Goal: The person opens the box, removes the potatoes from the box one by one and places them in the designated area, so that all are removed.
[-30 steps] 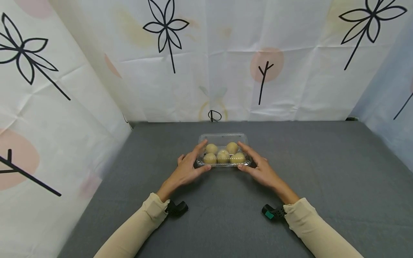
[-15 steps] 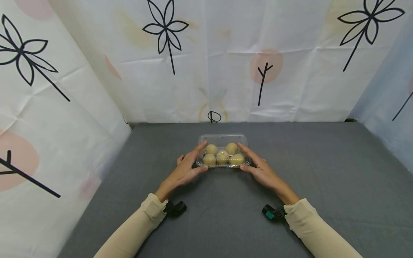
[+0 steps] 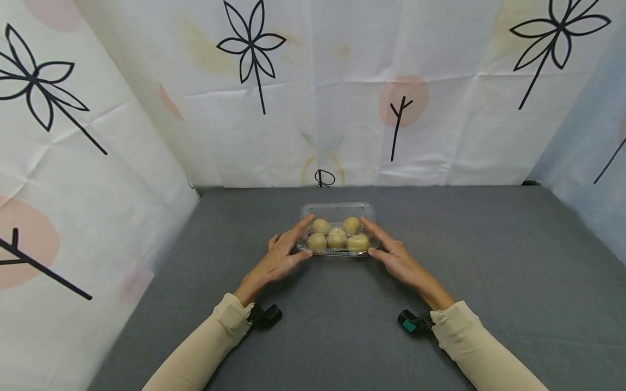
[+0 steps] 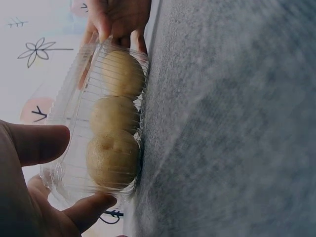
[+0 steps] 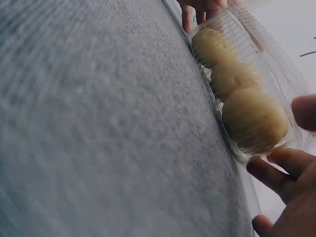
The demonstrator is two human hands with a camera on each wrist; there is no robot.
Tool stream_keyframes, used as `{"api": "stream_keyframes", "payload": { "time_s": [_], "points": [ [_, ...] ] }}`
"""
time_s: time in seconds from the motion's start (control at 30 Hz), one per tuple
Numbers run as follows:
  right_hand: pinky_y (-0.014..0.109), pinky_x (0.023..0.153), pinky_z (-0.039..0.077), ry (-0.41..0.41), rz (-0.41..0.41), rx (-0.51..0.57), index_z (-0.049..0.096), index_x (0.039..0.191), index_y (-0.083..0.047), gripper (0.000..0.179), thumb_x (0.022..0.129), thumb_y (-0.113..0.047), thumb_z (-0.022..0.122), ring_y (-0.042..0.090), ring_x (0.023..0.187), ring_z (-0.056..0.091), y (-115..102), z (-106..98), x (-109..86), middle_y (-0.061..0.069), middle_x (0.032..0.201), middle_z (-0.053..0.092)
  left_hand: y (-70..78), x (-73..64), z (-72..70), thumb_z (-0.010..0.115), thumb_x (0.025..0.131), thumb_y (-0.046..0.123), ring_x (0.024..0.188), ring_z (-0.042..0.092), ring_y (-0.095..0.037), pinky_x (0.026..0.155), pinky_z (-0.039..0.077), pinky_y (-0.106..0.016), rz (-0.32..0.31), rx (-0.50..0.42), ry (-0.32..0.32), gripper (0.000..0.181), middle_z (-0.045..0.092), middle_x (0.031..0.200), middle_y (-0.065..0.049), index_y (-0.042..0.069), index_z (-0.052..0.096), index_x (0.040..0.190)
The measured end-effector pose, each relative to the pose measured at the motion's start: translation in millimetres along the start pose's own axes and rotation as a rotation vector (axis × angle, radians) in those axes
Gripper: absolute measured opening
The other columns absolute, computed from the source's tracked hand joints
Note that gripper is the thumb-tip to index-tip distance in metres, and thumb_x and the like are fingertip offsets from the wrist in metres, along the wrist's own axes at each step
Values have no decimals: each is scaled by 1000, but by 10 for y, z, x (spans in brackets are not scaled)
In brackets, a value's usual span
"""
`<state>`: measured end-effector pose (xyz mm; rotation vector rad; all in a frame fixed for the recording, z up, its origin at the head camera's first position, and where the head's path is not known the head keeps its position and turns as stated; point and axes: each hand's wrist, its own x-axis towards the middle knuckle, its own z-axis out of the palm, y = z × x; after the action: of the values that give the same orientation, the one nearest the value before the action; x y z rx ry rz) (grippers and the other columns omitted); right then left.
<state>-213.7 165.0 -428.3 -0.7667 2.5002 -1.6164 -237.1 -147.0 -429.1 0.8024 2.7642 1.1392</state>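
A clear plastic clamshell box (image 3: 337, 209) stands low on the grey table, holding several round, pale yellow, potato-like items (image 3: 337, 238). My left hand (image 3: 281, 258) holds the left end, its thumb near the front corner and its forefinger on the far side. My right hand (image 3: 400, 262) grips the right end the same way. In the left wrist view, fingers touch the end of the box (image 4: 74, 173) below the thumb. The right wrist view has fingertips against the near end of the box (image 5: 279, 94). Some fingers are hidden behind the ends.
The grey cloth-covered table (image 3: 337, 326) reaches back to a white curtain (image 3: 352, 130) printed with plants. More printed fabric (image 3: 112, 179) hangs at the left side. Black wrist cameras (image 3: 266, 316) sit below both sleeves.
Both thumbs have slid outward along the front of the box, toward its corners. The box has shifted very slightly toward me; the arms are nearly still.
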Motion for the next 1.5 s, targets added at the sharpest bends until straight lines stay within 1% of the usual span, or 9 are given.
{"api": "stream_keyframes", "payload": {
  "time_s": [0.2, 0.33, 0.47, 0.63, 0.9, 1.13, 1.27, 1.37, 1.5],
  "points": [
    [76, 111, 27, -1, 11, -59, 21, 165, -23, 67, 106, -11, 51, 50, 149, 29, -8, -42, -29, 13, 171, 19, -29, 9, -4, 61, 100, 33, 142, 47, -37, 117, 5, -71, 22, -10, 39, 73, 38, 164, -2, 38, 24, 162],
    [75, 110, 28, 14, 11, -91, 23, 164, -26, 68, 105, -16, 56, 48, 147, 34, 6, -52, -40, 12, 170, 23, -54, 20, 5, 62, 97, 31, 137, 52, -38, 117, 5, -73, 34, -21, 69, 71, 41, 163, -1, 37, 30, 161],
    [74, 110, 30, 27, 6, -111, 25, 163, -29, 68, 105, -20, 59, 45, 145, 39, 20, -50, -48, 10, 169, 26, -68, 24, 21, 60, 97, 29, 134, 54, -40, 117, 4, -73, 36, -34, 87, 69, 40, 164, 1, 36, 33, 160],
    [74, 109, 31, 36, 8, -137, 27, 163, -30, 67, 104, -23, 60, 44, 144, 40, 23, -50, -46, 9, 169, 27, -61, 22, 22, 58, 97, 25, 133, 56, -39, 118, 4, -73, 46, -56, 110, 66, 44, 161, 0, 34, 36, 159],
    [73, 110, 31, 37, 13, -138, 27, 162, -31, 67, 104, -23, 60, 44, 145, 39, 33, -56, -41, 9, 168, 28, -60, 27, 26, 56, 97, 23, 132, 57, -38, 117, 6, -75, 92, -96, 145, 62, 48, 158, -3, 27, 42, 157],
    [73, 112, 29, 36, 7, -131, 28, 162, -30, 67, 104, -21, 60, 46, 146, 38, 51, -64, -45, 9, 168, 28, -102, 26, 34, 59, 98, 15, 108, 71, -34, 118, 9, -74, 155, -161, 245, 55, 63, 144, -11, 22, 49, 152],
    [72, 114, 28, 39, -4, -114, 27, 163, -29, 68, 104, -20, 60, 47, 148, 35, 62, -72, -36, 9, 169, 28, -129, 30, 39, 63, 98, 21, 120, 67, -35, 116, 11, -77, 180, -138, 242, 62, 55, 152, -8, 21, 43, 156],
    [72, 113, 27, 43, -9, -113, 27, 163, -29, 69, 104, -20, 61, 47, 148, 35, 74, -79, -28, 9, 169, 27, -137, 34, 43, 64, 98, 25, 128, 63, -35, 116, 12, -77, 167, -129, 242, 65, 49, 158, -4, 24, 40, 158],
    [72, 113, 29, 49, -5, -115, 27, 163, -30, 69, 103, -19, 61, 46, 146, 38, 82, -85, -29, 9, 169, 28, -136, 34, 51, 65, 98, 25, 133, 60, -34, 118, 14, -73, 147, -128, 240, 66, 48, 159, -2, 27, 39, 158]
  ]
}}
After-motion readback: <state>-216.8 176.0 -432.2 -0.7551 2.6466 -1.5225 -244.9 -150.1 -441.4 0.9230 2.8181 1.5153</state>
